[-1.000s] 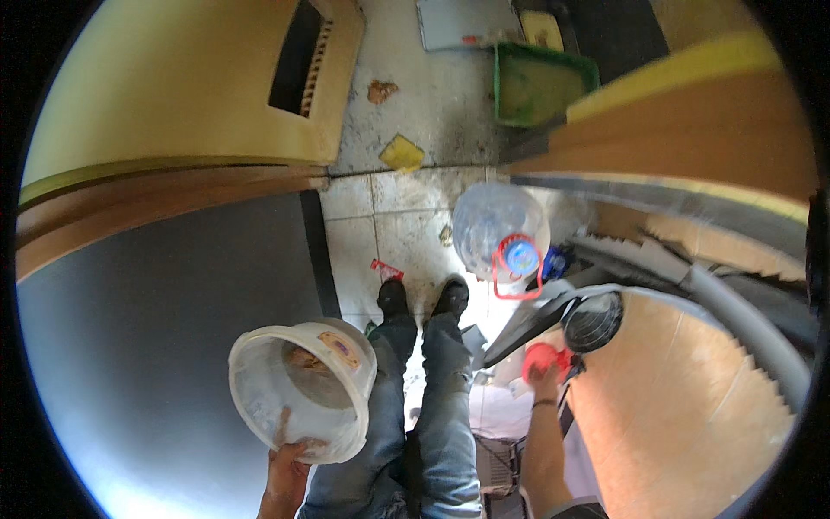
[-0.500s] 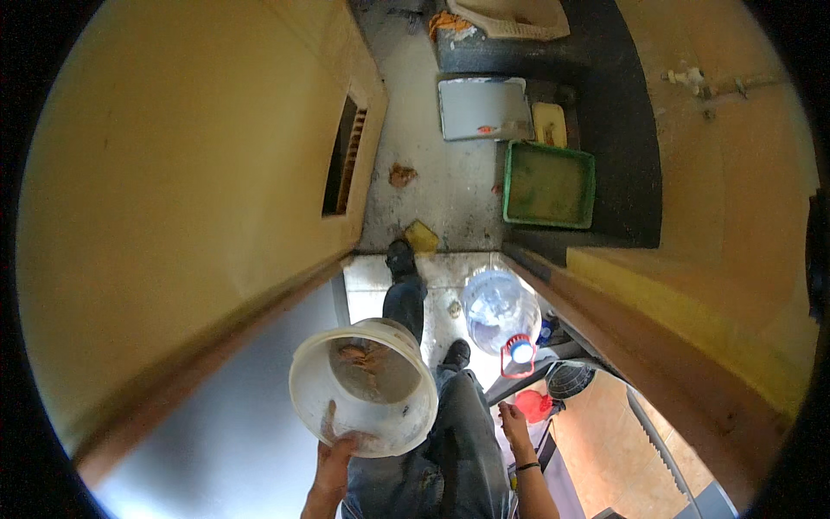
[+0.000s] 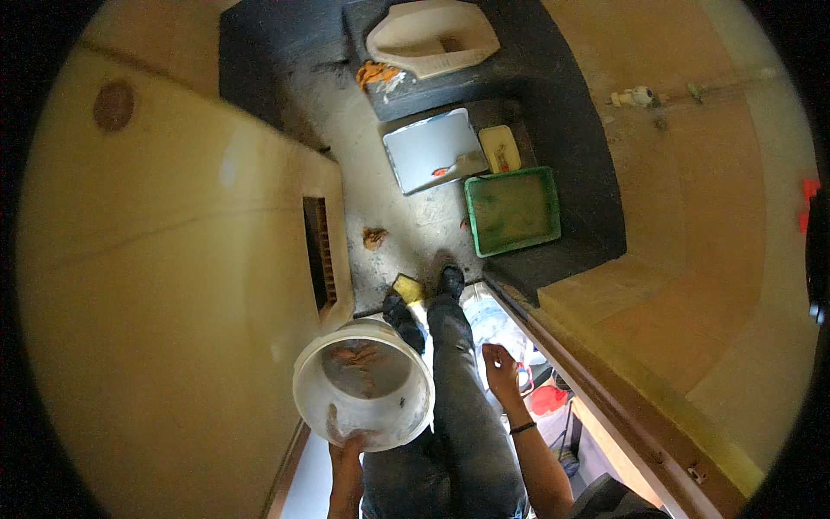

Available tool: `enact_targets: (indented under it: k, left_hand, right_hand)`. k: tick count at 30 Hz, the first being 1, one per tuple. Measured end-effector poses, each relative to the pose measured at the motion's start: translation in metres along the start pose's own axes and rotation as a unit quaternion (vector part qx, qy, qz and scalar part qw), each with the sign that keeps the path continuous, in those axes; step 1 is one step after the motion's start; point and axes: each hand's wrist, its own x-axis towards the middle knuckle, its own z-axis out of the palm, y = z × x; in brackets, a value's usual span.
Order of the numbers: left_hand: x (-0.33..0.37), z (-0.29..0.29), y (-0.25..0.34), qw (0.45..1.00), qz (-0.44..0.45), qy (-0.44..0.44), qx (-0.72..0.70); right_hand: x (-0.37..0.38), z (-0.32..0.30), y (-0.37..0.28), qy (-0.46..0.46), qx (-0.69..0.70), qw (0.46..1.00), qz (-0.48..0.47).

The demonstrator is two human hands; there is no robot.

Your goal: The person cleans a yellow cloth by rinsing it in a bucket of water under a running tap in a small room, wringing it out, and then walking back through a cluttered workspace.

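My left hand [image 3: 347, 439] grips the near rim of a white plastic bucket [image 3: 406, 419], thumb inside and fingers beneath. The bucket tilts so that I look into it; reddish-brown bits lie on its bottom [image 3: 354, 356]. To the right of my leg, my right hand [image 3: 501, 374] hangs in the air with loosely curled fingers; no object shows in it. Behind that hand, a large clear water bottle [image 3: 486, 316] stands partly hidden by my leg. My shoes are at the doorway, beside a yellow piece [image 3: 408, 289] on the floor.
Ahead lie a white tray [image 3: 424, 151], a small cream tray [image 3: 500, 149] and a green basin [image 3: 512, 212]. A squat toilet [image 3: 432, 39] sits on a dark raised step, with an orange cloth [image 3: 377, 74] beside it. A brown clump [image 3: 373, 238] lies on the floor. Walls flank both sides.
I have stepped forward, and my right foot is now past the threshold. The bucket stays in my left hand. My right hand has risen, and the bottle is now largely behind my leg.
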Motion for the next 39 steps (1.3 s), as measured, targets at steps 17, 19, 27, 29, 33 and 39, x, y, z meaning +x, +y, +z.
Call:
enact_targets:
  k: [17,19,27,29,33,39]
  left_hand:
    - [0.366,0.258,0.045,0.969,0.121,-0.208,0.050]
    - [0.459,0.286,0.023,0.960,0.155,-0.214,0.088]
    - [0.521,0.375,0.089,0.929,0.220,-0.241,0.177]
    - [0.542,0.365,0.109,0.887,0.239,-0.325,0.225]
    - [0.573,0.356,0.134,0.846,0.294,-0.307,0.322]
    - [0.628,0.275,0.109,0.898,0.271,-0.237,0.252]
  right_hand:
    - [0.449,-0.042,-0.109,0.507,0.196,0.816,-0.198]
    - [0.467,-0.057,-0.119,0.463,0.192,0.839,-0.212]
    - [0.535,0.069,-0.093,0.036,-0.199,0.910,-0.363]
    - [0.562,0.120,-0.075,-0.014,-0.332,0.889,-0.315]
    - [0.583,0.167,-0.070,-0.022,-0.408,0.852,-0.327]
    - [0.573,0.191,-0.122,-0.163,-0.335,0.819,-0.436]
